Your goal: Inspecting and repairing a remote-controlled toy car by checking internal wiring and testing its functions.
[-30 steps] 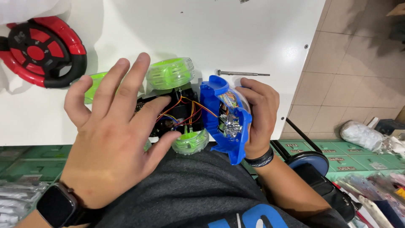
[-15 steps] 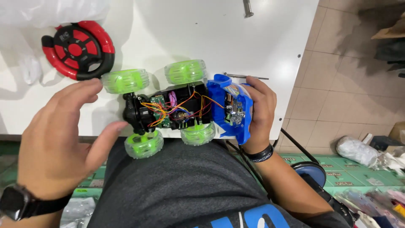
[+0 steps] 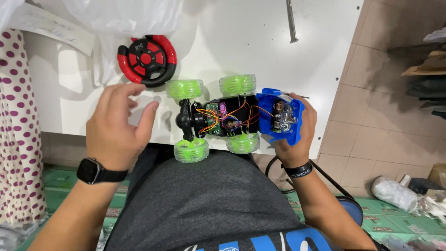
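An opened toy car (image 3: 218,116) with green wheels, a black chassis and bare orange wires lies at the near edge of the white table (image 3: 232,42). My right hand (image 3: 297,135) grips its blue end section (image 3: 278,116), where a small metal motor shows. My left hand (image 3: 118,125) hovers to the left of the car with fingers apart and holds nothing. A smartwatch is on that wrist. A red and black round remote controller (image 3: 146,60) lies just beyond my left hand.
A thin metal rod (image 3: 290,21) lies at the table's far side. Clear plastic bags (image 3: 116,18) sit at the far left, beside a dotted cloth (image 3: 18,116). Tiled floor, green boxes (image 3: 390,223) and a wrapped bundle (image 3: 395,193) are to the right.
My left hand has lifted off the car and moved left, uncovering the chassis and wheels. The right hand keeps its hold on the blue end.
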